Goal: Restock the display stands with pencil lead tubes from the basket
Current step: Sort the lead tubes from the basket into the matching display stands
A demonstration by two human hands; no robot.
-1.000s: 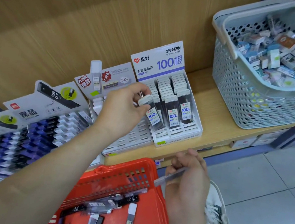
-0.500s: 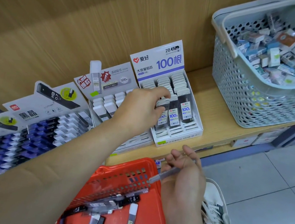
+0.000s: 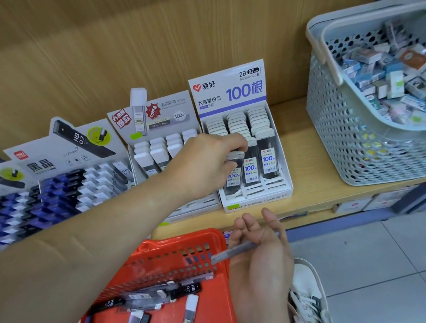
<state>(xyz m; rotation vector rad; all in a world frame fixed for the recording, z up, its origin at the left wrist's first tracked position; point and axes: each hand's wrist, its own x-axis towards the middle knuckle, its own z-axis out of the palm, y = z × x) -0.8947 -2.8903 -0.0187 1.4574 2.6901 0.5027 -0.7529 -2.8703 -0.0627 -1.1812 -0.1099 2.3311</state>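
My left hand (image 3: 206,161) reaches over the shelf and pinches the top of a pencil lead tube (image 3: 233,176) that stands in the front left slot of the white "100" display stand (image 3: 282,195). Two more labelled tubes stand in the slots to its right. My right hand (image 3: 262,253) hovers over the red basket (image 3: 166,249) and holds a slim grey lead tube (image 3: 234,252) between its fingers. Several loose black and clear lead tubes (image 3: 187,289) lie inside the red basket.
A grey display stand (image 3: 157,120) with white-capped tubes sits left of the white one. Further left is a stand of black and blue tubes (image 3: 60,189). A grey perforated basket (image 3: 346,141) full of small boxes stands on the shelf at right. A shoe (image 3: 313,312) rests on the tiled floor.
My left hand carried the tube rightward and lowered it into the white stand's front left slot. My right hand rose slightly with its slim tube.
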